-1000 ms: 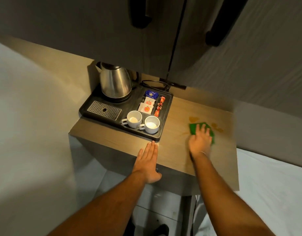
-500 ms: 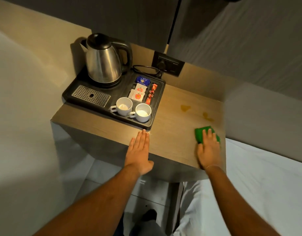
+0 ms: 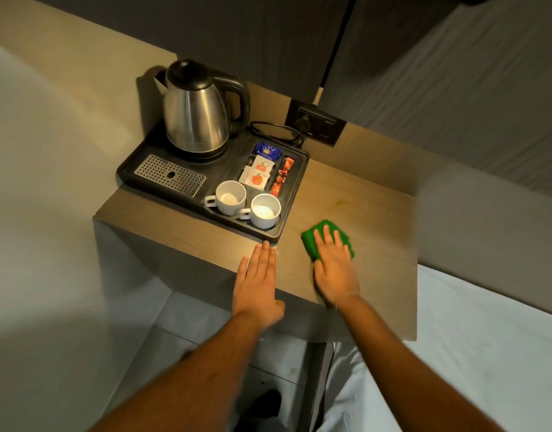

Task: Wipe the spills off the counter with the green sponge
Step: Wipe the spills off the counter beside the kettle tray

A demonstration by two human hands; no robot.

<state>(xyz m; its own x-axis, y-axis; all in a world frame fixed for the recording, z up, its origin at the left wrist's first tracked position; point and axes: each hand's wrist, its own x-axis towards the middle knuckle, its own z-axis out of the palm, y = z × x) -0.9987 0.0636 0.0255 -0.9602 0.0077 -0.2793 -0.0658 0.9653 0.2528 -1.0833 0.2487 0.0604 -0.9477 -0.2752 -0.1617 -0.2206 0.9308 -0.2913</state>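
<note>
sponge [image 3: 312, 241] lay flat under the pressing right hand [image 3: 334, 269]; faint stain [image 3: 343, 201] sat beyond it on the desk [image 3: 377, 244]. left hand [image 3: 258, 283] rested open, empty.

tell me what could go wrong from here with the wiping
The right hand presses the green sponge flat close to the black tray; a wide stroke could bump it and rattle the two cups. A faint stain farther back on the counter might get missed.
</note>
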